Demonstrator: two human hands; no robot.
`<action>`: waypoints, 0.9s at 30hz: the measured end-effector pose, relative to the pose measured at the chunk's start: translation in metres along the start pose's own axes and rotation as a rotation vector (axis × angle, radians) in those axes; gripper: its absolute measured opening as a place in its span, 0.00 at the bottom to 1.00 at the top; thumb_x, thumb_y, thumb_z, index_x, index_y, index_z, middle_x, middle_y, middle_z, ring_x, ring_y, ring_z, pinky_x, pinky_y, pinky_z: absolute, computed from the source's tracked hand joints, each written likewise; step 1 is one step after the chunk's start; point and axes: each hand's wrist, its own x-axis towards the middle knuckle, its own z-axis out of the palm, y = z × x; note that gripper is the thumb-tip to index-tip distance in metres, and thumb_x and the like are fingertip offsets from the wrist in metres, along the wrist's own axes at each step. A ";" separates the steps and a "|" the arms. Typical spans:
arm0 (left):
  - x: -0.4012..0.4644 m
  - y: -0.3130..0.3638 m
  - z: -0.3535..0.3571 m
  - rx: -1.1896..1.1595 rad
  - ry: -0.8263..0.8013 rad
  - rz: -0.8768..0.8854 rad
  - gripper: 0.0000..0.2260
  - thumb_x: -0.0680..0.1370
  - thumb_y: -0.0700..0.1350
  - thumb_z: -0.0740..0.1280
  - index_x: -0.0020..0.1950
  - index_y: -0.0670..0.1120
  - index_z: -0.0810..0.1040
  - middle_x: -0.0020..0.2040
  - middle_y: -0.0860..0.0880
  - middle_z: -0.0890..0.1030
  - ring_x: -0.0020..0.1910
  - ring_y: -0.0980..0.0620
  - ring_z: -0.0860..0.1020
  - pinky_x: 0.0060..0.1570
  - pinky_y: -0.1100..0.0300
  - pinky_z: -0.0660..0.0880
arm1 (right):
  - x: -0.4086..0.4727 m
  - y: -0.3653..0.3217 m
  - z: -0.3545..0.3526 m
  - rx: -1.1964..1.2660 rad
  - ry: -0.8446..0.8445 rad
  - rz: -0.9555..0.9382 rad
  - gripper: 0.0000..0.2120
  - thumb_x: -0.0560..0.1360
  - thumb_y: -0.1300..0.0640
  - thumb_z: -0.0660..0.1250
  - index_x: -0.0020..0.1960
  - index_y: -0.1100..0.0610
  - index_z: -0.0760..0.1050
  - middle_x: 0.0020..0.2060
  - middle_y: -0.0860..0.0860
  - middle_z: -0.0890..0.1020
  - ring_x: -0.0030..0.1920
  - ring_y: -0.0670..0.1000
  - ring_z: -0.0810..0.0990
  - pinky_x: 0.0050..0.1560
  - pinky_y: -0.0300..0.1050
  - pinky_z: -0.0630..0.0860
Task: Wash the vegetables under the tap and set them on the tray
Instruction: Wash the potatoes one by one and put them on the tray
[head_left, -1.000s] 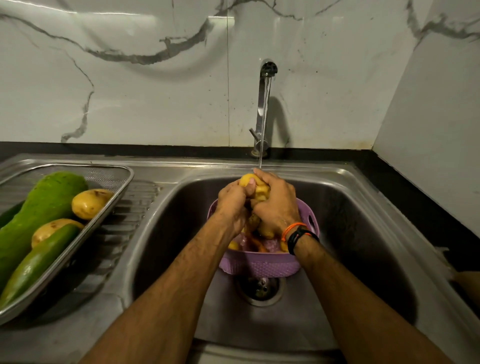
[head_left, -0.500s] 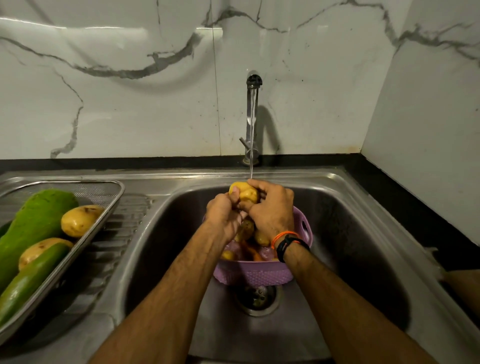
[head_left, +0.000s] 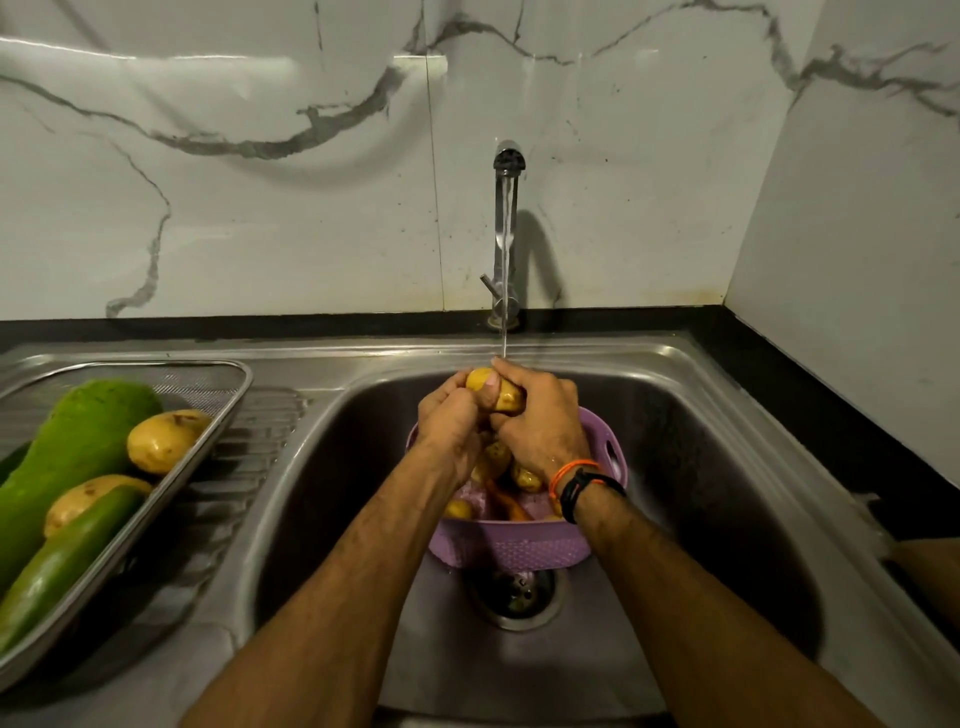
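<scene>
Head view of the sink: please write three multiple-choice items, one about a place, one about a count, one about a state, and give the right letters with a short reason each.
1. Where does the purple basket stand?
A. in the sink basin
B. on the tray
C. on the black counter

2. How many potatoes lie on the tray?
A. none
B. two
C. five

3. What is the tap doing?
A. it is off
B. it is running
C. it is covered by a cloth

Answers: 1 A, the basket sits over the drain; 2 B, two yellow potatoes lie beside the green gourds; 3 B, a thin stream falls onto the potato that the left hand and the right hand hold.
</scene>
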 end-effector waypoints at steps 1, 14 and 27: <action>-0.001 0.000 0.003 -0.035 0.015 -0.009 0.10 0.79 0.33 0.63 0.57 0.42 0.80 0.49 0.41 0.82 0.47 0.45 0.81 0.46 0.51 0.79 | -0.001 0.000 -0.001 0.006 0.048 -0.009 0.26 0.72 0.65 0.72 0.68 0.50 0.75 0.60 0.51 0.80 0.58 0.47 0.77 0.56 0.33 0.70; 0.003 0.003 0.002 -0.143 0.054 -0.034 0.21 0.79 0.31 0.63 0.72 0.43 0.72 0.54 0.40 0.81 0.49 0.46 0.81 0.44 0.53 0.81 | 0.001 -0.001 0.001 -0.015 0.096 0.003 0.23 0.72 0.61 0.73 0.66 0.52 0.76 0.58 0.51 0.82 0.58 0.49 0.79 0.58 0.36 0.72; 0.002 0.006 -0.003 -0.060 0.039 -0.063 0.09 0.76 0.43 0.71 0.55 0.42 0.81 0.49 0.42 0.84 0.51 0.45 0.82 0.44 0.54 0.79 | 0.005 0.004 0.012 0.143 0.051 0.078 0.30 0.69 0.63 0.71 0.67 0.41 0.74 0.59 0.49 0.81 0.62 0.53 0.76 0.63 0.49 0.76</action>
